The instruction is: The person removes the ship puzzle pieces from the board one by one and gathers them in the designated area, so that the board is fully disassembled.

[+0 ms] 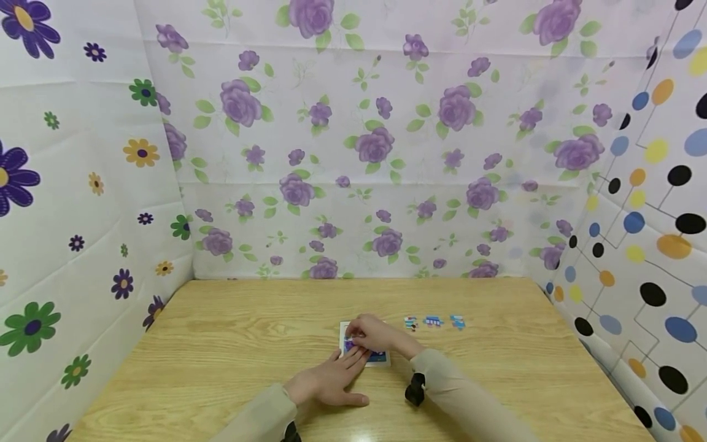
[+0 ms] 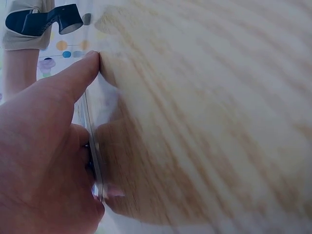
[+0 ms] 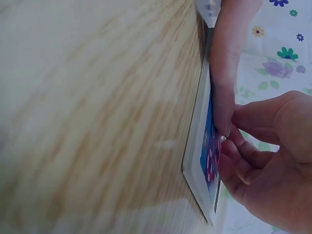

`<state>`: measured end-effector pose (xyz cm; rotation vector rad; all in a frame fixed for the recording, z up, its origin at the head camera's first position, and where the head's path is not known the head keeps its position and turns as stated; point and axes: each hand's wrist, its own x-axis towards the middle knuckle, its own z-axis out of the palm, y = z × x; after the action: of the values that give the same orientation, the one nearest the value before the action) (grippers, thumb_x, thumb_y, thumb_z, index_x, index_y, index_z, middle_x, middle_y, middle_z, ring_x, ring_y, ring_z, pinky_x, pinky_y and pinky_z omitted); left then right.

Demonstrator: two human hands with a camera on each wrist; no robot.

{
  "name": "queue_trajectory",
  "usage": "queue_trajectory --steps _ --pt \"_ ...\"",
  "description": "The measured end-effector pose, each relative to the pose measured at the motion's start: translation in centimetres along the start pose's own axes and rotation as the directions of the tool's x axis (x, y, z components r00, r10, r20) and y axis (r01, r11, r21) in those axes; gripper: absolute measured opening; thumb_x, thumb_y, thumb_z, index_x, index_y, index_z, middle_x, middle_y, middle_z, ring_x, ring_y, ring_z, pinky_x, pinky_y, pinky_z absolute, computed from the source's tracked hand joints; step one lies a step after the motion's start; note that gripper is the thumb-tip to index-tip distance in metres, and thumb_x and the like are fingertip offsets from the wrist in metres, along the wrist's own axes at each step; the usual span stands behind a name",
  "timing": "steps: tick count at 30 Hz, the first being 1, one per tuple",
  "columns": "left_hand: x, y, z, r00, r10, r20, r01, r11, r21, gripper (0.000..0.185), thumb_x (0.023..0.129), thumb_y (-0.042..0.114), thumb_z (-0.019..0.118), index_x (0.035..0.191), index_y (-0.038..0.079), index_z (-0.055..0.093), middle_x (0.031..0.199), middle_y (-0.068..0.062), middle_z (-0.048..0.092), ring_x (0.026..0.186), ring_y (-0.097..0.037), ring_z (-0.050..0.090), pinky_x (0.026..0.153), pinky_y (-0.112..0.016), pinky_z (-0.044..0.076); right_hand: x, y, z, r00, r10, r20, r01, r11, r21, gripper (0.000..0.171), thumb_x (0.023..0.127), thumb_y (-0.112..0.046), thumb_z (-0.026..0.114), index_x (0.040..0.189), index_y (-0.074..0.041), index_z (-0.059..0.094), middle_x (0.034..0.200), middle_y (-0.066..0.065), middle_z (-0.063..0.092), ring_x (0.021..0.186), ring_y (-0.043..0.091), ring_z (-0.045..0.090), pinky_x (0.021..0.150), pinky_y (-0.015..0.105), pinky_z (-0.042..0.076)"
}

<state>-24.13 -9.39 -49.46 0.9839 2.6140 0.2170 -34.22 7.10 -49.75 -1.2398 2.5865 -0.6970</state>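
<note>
Yellowish wood surface (image 1: pixel 248 331), spreading broadly at left to a flower-print cloth (image 1: pixel 105 202). Left hand (image 1: pixel 336 377): released, fingers straight, laid on a board, thumb spread. Puzzle board (image 1: pixel 343 335): thin, flat, white border, blue picture with purple and pink patches; sits near mid-surface, well short of the far edge. Right hand (image 1: pixel 377 335) over it, fingers bent, tips beside the left fingers; pinching a piece or not, cannot tell. Rightward, three small blue-and-white pieces (image 1: pixel 433 321) in a row, gaps between. More wood, then dotted cloth (image 1: pixel 652 233).
</note>
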Motion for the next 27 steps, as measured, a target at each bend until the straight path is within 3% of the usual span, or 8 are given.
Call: queue_trajectory --steps 10,18,27 --pt "-0.02 -0.14 -0.10 1.000 0.008 0.012 -0.007 0.999 -0.042 0.087 0.095 0.058 0.047 0.156 0.009 0.009 0.164 -0.008 0.004 0.152 -0.022 0.004 0.119 -0.056 0.014 0.35 -0.08 0.22 0.997 0.076 0.008 -0.076 0.995 0.066 0.016 0.096 -0.003 0.055 0.107 -0.008 0.066 0.098 0.003 0.069 0.088 0.008 0.063 0.078 0.023 0.052" --pt "0.25 -0.40 0.02 1.000 0.020 0.012 -0.020 0.999 -0.038 0.087 0.095 0.060 0.045 0.157 0.011 0.009 0.164 -0.006 0.004 0.152 -0.022 0.004 0.119 -0.056 0.014 0.73 0.15 0.21 0.997 0.080 -0.006 -0.079 0.992 0.102 0.015 0.098 -0.011 0.056 0.103 -0.006 0.069 0.088 0.002 0.069 0.069 0.002 0.056 0.067 0.020 0.048" --pt "0.20 -0.32 0.16 1.000 0.016 -0.005 -0.017 0.999 -0.041 0.089 0.094 0.060 0.047 0.156 0.009 0.009 0.164 -0.007 0.003 0.152 -0.024 0.003 0.119 -0.058 0.013 0.77 0.67 0.03 0.997 0.060 -0.043 -0.053 0.985 0.166 0.018 0.099 -0.013 0.054 0.096 -0.010 0.071 0.077 -0.001 0.065 0.060 0.004 0.051 0.062 0.020 0.045"
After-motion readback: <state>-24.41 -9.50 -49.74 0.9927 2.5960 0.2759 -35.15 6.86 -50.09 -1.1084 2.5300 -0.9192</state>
